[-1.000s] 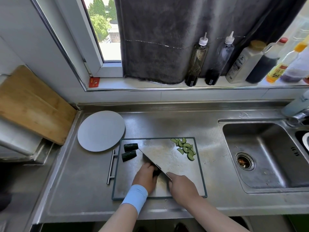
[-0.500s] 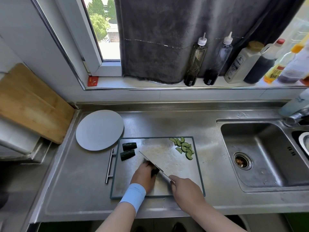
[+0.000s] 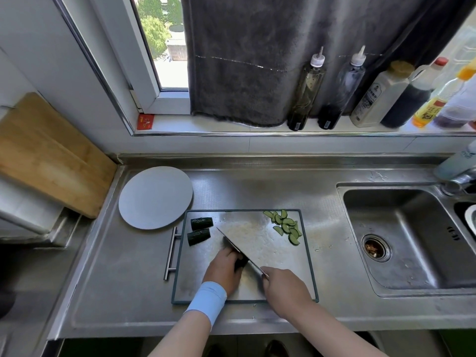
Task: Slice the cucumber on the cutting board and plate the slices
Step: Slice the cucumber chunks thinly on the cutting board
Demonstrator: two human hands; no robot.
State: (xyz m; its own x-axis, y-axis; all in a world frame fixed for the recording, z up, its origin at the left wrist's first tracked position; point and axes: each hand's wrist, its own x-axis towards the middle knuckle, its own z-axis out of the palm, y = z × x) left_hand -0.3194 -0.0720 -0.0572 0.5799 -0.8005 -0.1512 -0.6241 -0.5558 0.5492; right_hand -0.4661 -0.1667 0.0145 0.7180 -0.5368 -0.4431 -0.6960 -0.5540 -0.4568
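Left grip (image 3: 224,270) pins down a cucumber piece (image 3: 241,262), right grip (image 3: 284,289) is wrapped tight round the handle of the knife (image 3: 239,249)!

Fingers of the left grip curl over the dark piece at about 6 o'clock on the cutting board (image 3: 257,235), and only a sliver of it shows between hand and blade. That blade stands upright, right against the left knuckles, running from the right grip up toward 10 o'clock. Two uncut chunks (image 3: 201,223) lie side by side at 10 o'clock on the board, well clear of both grips. Cut slices (image 3: 286,225) are heaped at 1 o'clock by the far right edge. Off the board at 10 o'clock sits the grey plate (image 3: 155,198) on the steel table (image 3: 257,186), its rim right at the board's corner. Over at 3 o'clock, the sink (image 3: 401,240).
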